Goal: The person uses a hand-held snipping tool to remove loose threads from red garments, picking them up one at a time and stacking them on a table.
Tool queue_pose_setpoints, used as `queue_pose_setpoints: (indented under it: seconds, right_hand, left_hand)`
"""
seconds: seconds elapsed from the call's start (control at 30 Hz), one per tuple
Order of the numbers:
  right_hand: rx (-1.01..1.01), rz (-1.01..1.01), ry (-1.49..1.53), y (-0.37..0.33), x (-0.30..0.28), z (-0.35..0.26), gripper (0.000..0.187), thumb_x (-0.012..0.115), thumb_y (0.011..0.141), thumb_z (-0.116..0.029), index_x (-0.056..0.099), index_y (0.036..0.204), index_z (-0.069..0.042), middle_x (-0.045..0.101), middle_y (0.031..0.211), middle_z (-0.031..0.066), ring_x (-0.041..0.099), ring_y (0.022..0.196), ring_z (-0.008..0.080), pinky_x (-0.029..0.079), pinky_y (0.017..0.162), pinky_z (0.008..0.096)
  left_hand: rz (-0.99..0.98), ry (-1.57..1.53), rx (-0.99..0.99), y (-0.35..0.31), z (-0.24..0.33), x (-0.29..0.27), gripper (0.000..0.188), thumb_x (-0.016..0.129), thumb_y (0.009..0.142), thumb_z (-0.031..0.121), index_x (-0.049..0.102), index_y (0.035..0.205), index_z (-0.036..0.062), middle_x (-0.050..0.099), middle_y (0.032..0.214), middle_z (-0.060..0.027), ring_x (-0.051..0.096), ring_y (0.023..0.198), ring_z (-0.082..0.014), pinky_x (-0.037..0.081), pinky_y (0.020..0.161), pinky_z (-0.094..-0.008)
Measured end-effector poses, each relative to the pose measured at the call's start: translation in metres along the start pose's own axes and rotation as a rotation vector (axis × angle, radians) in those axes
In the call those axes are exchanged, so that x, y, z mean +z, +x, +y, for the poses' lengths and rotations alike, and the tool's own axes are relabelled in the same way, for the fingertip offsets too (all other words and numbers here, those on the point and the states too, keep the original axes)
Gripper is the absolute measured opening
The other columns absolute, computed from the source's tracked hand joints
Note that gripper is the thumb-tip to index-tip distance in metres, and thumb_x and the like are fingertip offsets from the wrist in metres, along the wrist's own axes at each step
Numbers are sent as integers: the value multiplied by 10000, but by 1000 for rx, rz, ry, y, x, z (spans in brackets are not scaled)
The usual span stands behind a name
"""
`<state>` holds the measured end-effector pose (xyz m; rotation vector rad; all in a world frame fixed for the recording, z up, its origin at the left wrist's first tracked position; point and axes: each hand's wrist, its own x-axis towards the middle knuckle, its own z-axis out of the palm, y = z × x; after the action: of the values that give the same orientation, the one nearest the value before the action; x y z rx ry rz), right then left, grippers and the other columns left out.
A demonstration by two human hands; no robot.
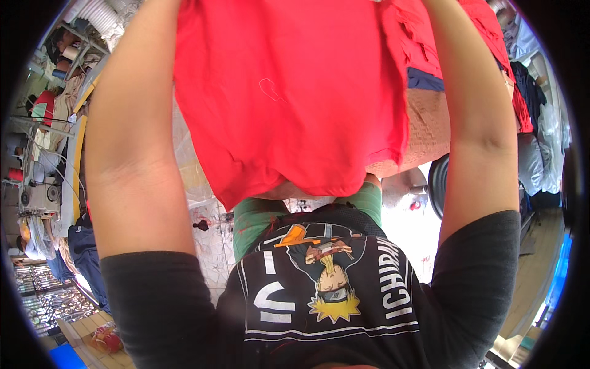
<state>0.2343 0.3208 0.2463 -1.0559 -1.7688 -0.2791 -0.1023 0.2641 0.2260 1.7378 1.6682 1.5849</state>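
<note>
A: What to log at centre?

B: Log a red cloth (295,123), spread wide through the upper middle, cut off by the top edge, lower hem curving down in front of green shorts (364,206). Note on it a thin, pale, looped line (268,90); cannot tell whether thread or mark

A: And at the arms?

B: Note left arm (135,98) running up just beside the cloth's left side, right arm (479,92) up on the other, both bare below black sleeves (157,289). Cannot see left hand or right hand, both past the upper edge; cannot tell whether fingers open, closed or gripping cloth

A: Anything to the right?

B: Record more red fabric (415,34) with a dark blue band (425,80), partly hidden behind the right arm, above a brown textured surface (430,117). Add a black round rim (437,184) beside that arm, clear plastic bags (547,150) farther out

A: To the left?

B: Record a yellow-edged table (78,169), a sewing machine (42,198) near it, white spools (101,18) above
</note>
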Motion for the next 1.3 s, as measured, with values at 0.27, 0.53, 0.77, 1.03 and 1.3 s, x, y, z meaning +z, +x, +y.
queue_pose_setpoints:
  seconds: [0.27, 0.53, 0.77, 1.03, 1.3]
  right_hand:
    - [105, -409, -11, -217, -54, 76, 289, 637, 892, -273, 682, 1034, -26, 661, 720, 45, 600, 674, 107, 449, 614, 287]
    - [602, -781, 39, -340, -108, 127, 254, 648, 844, -210, 690, 1031, -44, 690, 831, 137, 646, 697, 216, 487, 658, 317]
    - [474, -841, 151, -322, -101, 46, 370, 773, 742, -254, 684, 1039, -53, 680, 854, 128, 641, 724, 232, 499, 661, 344]
    - [236, -733, 311, -329, -70, -1, 303, 775, 679, -139, 673, 958, -79, 644, 887, 90, 654, 750, 256, 524, 653, 359]
    - [330, -107, -50, -326, -67, 35, 392, 664, 669, 59, 635, 1027, -100, 626, 929, 89, 645, 782, 277, 522, 691, 378]
  left_hand:
    - [-428, 84, 169, -247, -49, 81, 350, 695, 859, 183, 639, 1174, 42, 629, 1202, -105, 569, 1155, -250, 438, 995, -362]
    - [-647, 221, 408, -358, -17, 152, 424, 745, 708, 136, 635, 1116, 101, 575, 1168, -60, 558, 1051, -275, 468, 850, -381]
    - [-609, 181, 142, -355, -42, 175, 153, 695, 800, 121, 684, 933, 45, 669, 959, -70, 641, 858, -256, 519, 744, -348]
    - [-530, -113, 13, -336, -4, 170, 104, 640, 870, 90, 675, 878, -8, 681, 892, -108, 658, 776, -206, 515, 724, -311]
    - [113, -198, 187, -313, -8, 99, 154, 542, 955, 113, 623, 994, -11, 632, 1056, -128, 589, 973, -190, 437, 889, -297]
